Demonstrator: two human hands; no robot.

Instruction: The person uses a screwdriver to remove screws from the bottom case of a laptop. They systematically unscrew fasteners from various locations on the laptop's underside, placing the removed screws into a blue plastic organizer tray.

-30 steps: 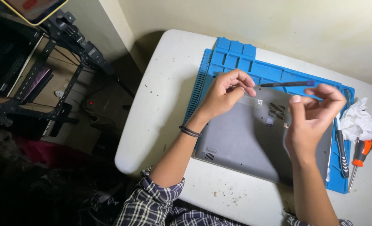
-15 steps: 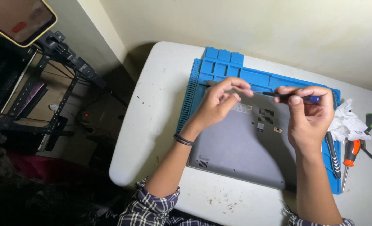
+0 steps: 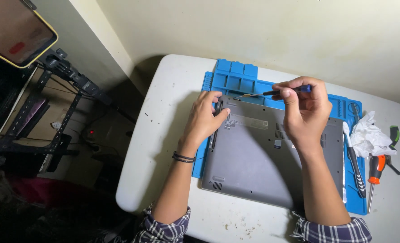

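A grey laptop (image 3: pixel 258 166) lies bottom side up on a blue work mat (image 3: pixel 236 76) on a white table (image 3: pixel 164 135). My left hand (image 3: pixel 204 118) rests on the laptop's far left corner with its fingers curled over the edge. My right hand (image 3: pixel 304 108) pinches a thin screwdriver (image 3: pixel 272 93) with a blue handle. The tool lies nearly level, its tip pointing left over the laptop's far edge.
A toothbrush (image 3: pixel 354 157) lies along the mat's right side. Crumpled white tissue (image 3: pixel 368 135), an orange-handled screwdriver (image 3: pixel 375 173) and dark pliers (image 3: pixel 392 148) sit at the table's right. A phone on a black stand (image 3: pixel 51 90) rises at the left, off the table.
My left hand has dropped from the screwdriver's tip onto the laptop's far left corner. My right hand has swung the screwdriver left. The camera view has shifted.
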